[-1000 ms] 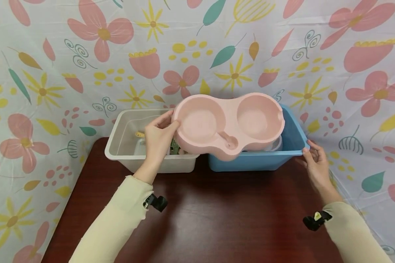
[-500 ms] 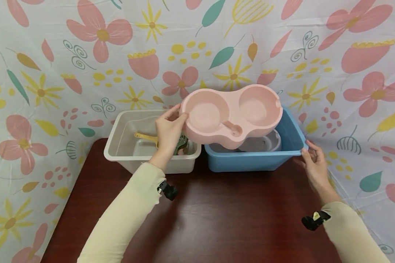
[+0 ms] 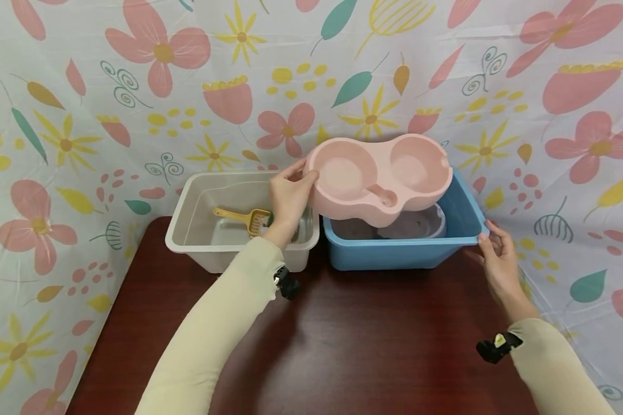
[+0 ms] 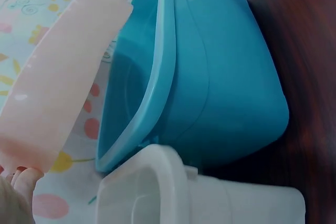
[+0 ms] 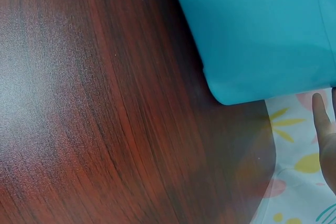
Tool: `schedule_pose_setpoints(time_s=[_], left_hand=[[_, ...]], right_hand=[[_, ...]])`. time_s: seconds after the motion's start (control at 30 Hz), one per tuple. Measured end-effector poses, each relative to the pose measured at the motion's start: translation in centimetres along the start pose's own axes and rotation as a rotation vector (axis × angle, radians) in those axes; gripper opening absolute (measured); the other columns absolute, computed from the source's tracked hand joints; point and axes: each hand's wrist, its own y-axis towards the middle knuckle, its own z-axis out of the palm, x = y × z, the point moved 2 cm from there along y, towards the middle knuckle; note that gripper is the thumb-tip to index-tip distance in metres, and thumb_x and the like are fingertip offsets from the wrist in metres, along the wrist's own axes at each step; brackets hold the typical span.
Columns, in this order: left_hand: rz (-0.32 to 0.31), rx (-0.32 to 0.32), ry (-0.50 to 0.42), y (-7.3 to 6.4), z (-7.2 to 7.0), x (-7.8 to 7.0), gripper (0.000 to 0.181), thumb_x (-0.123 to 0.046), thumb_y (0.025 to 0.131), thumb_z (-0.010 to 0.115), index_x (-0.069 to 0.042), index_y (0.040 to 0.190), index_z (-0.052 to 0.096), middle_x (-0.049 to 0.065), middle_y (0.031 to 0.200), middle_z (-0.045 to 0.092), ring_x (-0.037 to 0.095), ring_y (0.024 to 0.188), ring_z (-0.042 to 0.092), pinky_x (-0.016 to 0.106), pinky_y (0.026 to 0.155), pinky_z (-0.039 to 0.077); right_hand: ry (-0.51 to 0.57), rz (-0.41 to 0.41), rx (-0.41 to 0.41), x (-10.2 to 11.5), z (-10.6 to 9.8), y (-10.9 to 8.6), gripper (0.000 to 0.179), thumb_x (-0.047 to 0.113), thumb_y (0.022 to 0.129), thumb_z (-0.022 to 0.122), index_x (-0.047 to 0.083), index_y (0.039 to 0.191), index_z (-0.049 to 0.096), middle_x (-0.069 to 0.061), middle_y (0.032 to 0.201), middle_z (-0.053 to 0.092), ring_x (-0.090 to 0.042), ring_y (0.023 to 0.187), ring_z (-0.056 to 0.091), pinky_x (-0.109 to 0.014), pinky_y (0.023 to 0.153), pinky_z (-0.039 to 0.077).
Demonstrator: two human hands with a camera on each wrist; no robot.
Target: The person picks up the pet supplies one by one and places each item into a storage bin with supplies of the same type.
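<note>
A pink double pet bowl (image 3: 383, 155) with two round hollows is held up by its left end, tilted toward me. My left hand (image 3: 291, 193) grips that end, thumb over the rim. The bowl overlaps the back of a blue bin (image 3: 384, 256) in the head view; its side (image 4: 58, 72) stands beside the bin's opening in the left wrist view. Inside the bin lies a grey, rounded plastic piece (image 3: 415, 225), partly hidden by the bowl. My right hand (image 3: 500, 259) pinches the blue bin's rim at its front right corner.
A beige bin (image 3: 197, 249) stands left of the blue one, containing a yellow slotted scoop (image 3: 233, 215) and things hidden behind my left hand. Both bins sit on a dark red wooden table (image 3: 374, 334), against a flowered cloth backdrop (image 3: 301, 69).
My left hand has carried the pink double pet bowl right and up, farther over the blue bin. More of the yellow scoop and grey piece shows. The right hand stays at the rim.
</note>
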Motion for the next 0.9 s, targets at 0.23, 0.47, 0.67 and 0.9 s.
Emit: schedule_pose_setpoints(time_s=[0.23,0.47,0.67,0.9], left_hand=[[-0.007,0.007,0.014,-0.2,2.0,0.9,0.034,-0.016,0.081,0.076,-0.012,0.115,0.076,0.007,0.096,0.073,0.013,0.088,0.066,0.024,0.072,0.053],[-0.027,-0.03,0.017,-0.9,3.3,2.0,0.035,-0.014,0.081,0.075,-0.012,0.116,0.075,0.006,0.098,0.074,0.013,0.089,0.065,0.023,0.07,0.053],[-0.044,-0.017,0.029,-1.5,4.3,2.8,0.033,-0.013,0.082,0.076,-0.011,0.115,0.075,0.009,0.095,0.073,0.016,0.087,0.065,0.024,0.071,0.054],[-0.077,-0.011,0.06,-2.2,5.3,3.3,0.033,-0.015,0.08,0.077,-0.013,0.113,0.076,0.006,0.093,0.074,0.014,0.085,0.067,0.025,0.07,0.054]], right_hand=[[-0.01,0.007,-0.024,0.0,0.2,-0.1,0.04,0.003,0.101,0.053,0.014,0.14,0.051,-0.002,0.117,0.053,-0.006,0.097,0.061,-0.019,0.071,0.055],[0.015,0.001,-0.011,0.0,0.2,-0.1,0.042,0.002,0.101,0.051,0.011,0.142,0.049,-0.003,0.116,0.054,-0.006,0.096,0.062,-0.02,0.073,0.055],[0.002,0.012,-0.017,0.1,0.4,-0.3,0.042,0.004,0.102,0.051,0.013,0.142,0.049,-0.003,0.118,0.053,-0.005,0.096,0.061,-0.019,0.073,0.055],[0.03,0.013,-0.026,-0.2,0.1,-0.3,0.043,0.003,0.101,0.052,0.011,0.143,0.048,-0.003,0.117,0.053,-0.005,0.094,0.062,-0.02,0.073,0.055]])
